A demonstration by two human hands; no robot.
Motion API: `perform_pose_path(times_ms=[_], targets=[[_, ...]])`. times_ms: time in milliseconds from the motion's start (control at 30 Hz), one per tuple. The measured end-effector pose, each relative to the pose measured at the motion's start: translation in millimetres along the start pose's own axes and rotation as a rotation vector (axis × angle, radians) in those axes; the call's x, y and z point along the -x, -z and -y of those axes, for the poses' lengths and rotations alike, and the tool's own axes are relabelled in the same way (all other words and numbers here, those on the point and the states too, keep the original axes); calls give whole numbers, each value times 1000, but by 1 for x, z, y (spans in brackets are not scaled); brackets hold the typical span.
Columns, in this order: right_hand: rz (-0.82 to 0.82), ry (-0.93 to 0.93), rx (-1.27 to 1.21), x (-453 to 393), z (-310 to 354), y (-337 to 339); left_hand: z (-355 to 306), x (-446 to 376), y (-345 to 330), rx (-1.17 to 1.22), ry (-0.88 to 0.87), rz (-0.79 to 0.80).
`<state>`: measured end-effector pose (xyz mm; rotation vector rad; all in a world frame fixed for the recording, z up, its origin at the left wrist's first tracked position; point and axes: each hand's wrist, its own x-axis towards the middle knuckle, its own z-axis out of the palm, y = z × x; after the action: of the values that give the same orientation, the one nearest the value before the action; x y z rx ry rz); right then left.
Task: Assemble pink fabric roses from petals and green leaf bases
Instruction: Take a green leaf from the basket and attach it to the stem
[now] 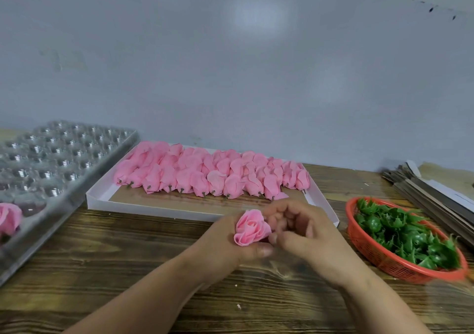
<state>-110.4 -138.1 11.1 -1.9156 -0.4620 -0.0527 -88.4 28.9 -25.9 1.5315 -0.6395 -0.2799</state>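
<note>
1. Pink rose (252, 228): held at frame centre, just above the wooden table (115, 251), bloom facing up toward camera.
2. L hand (230, 246): fingers curled round the rose from below; thumb lies along its 6 o'clock side.
3. R hand (305, 233): at 3 o'clock of the rose, touching it. Fingers curled, tips pinching at the rose base; what else they hold, cannot tell.
4. White tray (154, 206): at 12 o'clock of hands, holds rows of pink petal buds (210, 174) w/ short stems pointing toward the person.
5. Red basket (369, 254): at 3 o'clock, near R hand, filled w/ green leaf bases (400, 231).
6. Clear plastic cavity tray (51, 159): at 9 o'clock; one finished rose (9, 218) seated at its near-left edge.
7. Stack of flat cardboard (431, 192): at 2 o'clock, behind the basket.
</note>
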Motion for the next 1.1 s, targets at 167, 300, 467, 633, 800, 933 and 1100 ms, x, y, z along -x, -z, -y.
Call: perform_pose_path(times_ms=[167, 300, 467, 633, 800, 933, 1100], targets=[[-128, -6, -36, -2, -6, -3, 4, -1, 1, -28, -10, -17], [-161, 46, -3, -1, -2, -3, 6, -3, 0, -119, 24, 22], [-5, 95, 113, 3, 7, -5, 7, -2, -4, -153, 1, 96], [63, 25, 66, 3, 8, -12, 12, -3, -10, -194, -9, 114], [-56, 5, 30, 0, 6, -23, 13, -4, -20, -224, 0, 120], [-253, 33, -26, -1, 4, -14, 11, -3, -18, -227, 60, -25], [-244, 203, 53, 5, 13, -12, 12, -7, -13, -240, 96, -316]])
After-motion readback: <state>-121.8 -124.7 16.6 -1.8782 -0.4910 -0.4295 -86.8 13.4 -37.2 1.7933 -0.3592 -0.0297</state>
